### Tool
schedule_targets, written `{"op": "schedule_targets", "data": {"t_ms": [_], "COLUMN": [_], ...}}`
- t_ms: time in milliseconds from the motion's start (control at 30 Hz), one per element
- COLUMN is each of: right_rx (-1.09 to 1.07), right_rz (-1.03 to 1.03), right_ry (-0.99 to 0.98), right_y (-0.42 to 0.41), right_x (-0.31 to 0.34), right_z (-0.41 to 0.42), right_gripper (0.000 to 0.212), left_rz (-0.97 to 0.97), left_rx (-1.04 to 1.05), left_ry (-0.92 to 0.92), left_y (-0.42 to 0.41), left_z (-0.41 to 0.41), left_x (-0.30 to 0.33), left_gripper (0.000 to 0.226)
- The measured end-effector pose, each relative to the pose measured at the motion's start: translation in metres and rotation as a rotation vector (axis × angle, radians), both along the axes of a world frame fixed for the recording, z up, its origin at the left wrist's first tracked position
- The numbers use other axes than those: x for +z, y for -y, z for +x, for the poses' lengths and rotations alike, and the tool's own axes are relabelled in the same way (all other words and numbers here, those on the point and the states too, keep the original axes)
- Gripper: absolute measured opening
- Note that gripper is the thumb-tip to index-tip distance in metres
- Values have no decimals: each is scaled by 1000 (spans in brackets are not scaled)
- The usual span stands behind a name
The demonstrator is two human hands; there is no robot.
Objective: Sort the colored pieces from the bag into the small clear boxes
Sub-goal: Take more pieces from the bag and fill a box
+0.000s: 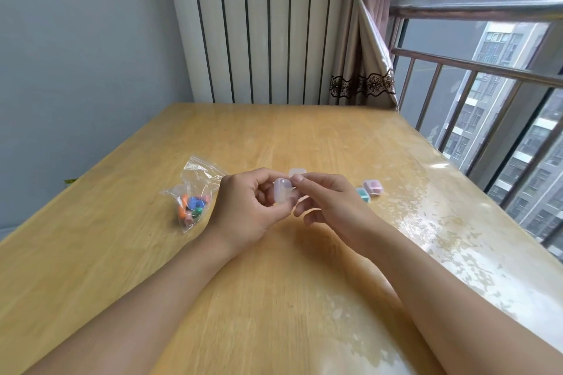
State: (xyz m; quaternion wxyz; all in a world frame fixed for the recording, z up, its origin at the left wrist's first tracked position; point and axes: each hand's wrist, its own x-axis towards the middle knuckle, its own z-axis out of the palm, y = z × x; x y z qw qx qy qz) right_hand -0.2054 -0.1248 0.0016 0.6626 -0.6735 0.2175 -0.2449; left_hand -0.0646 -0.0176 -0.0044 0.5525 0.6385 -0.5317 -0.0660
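Head view: clear box (282,192) between both hands' fingers (300,179).

No readable text, label, brand, number or sign appears anywhere in the head view. The clear bag (195,192) of colored pieces, the small clear boxes and the wooden table (274,283) carry no legible markings.
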Motion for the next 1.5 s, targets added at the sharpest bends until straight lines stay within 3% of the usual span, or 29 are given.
{"op": "schedule_targets", "data": {"t_ms": [133, 300, 500, 700, 867, 1000, 1167, 1367, 1500], "right_rx": [33, 58, 94, 42, 2, 2, 2, -54, -8], "right_rz": [-62, -41, 173, 46, 38, 47, 61, -22, 71], "right_ry": [-5, -20, -86, -33, -55, -55, -86, -88, -35], "right_y": [-5, -7, -5, -3, 0, 2, 2, 1, 5], "right_x": [2, 0, 6, 12, 8, 8, 7, 6, 8], "right_z": [-1, 1, -4, -8, -9, -9, -8, -7, -10], "right_gripper": [30, 31, 33, 31, 22, 21, 30, 16, 19], "left_rz": [3, 48, 170, 219, 303, 325, 365, 342, 311], "left_rx": [55, 11, -120, -53, -125, -207, -193, -217, -270], "left_ry": [93, 81, -96, -203, -306, -443, -417, -585, -738], "left_y": [0, -1, -4, -5, -7, -8, -10, -10, -13], "left_z": [0, 0, 0, 1, 3, 7, 8, 9, 16], "left_x": [1, 1, 8, 11, 12, 14, 12, 14, 20], "left_gripper": [30, 37, 32, 22, 36, 20, 19, 13, 30]}}
